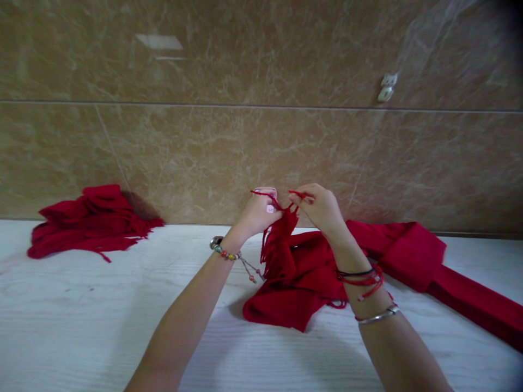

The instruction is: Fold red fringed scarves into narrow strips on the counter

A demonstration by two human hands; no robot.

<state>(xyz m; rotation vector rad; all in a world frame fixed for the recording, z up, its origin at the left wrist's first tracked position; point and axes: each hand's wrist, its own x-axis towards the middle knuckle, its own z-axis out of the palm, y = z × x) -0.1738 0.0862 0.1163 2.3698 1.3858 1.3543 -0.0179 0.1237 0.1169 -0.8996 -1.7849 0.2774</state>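
My left hand [257, 213] and my right hand [321, 208] are raised above a white table [102, 310], close together. Both pinch thin red tassel strands at the fringed end of a red scarf [302, 272]. The left hand also grips a small pink tool, partly hidden by its fingers. The fringe hangs down between the hands, and the scarf's body lies bunched on the table and runs off to the right [469, 294]. A beaded bracelet sits on my left wrist; red cords and a metal bangle sit on my right.
A second red scarf [92, 223] lies heaped at the back left of the table against a brown marble wall [245, 136]. A small white hook [387, 87] is fixed on the wall at upper right.
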